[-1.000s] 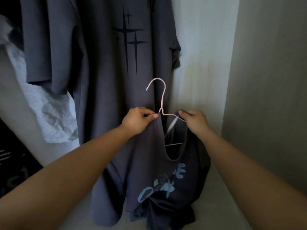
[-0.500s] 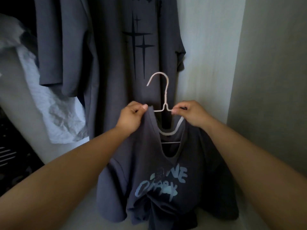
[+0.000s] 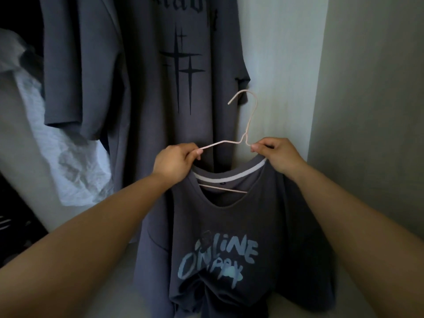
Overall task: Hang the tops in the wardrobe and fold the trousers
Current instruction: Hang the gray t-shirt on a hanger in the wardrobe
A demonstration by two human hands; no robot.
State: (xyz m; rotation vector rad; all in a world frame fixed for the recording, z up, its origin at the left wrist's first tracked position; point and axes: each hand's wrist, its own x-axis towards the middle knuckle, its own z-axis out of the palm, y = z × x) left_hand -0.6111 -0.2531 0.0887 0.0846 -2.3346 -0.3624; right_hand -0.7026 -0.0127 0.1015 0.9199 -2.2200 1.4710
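Hanger (image 3: 247,125), pale wire, inside grey printed T-shirt (image 3: 241,237), pinched with its collar by left hand (image 3: 175,160) and right hand (image 3: 278,154).

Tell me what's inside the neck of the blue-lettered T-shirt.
The pink wire hanger: its bottom bar crosses the neck opening of the T-shirt. The arms' ends are hidden under fabric.

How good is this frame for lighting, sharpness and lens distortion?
Head view: dim throughout, the far left edge almost black, no glare; the hanger and the blue print on the held T-shirt read clearly. Head view: the left hand and right hand are sharp, with no motion blur. Head view: the wide lens swells the forearms toward the bottom corners.
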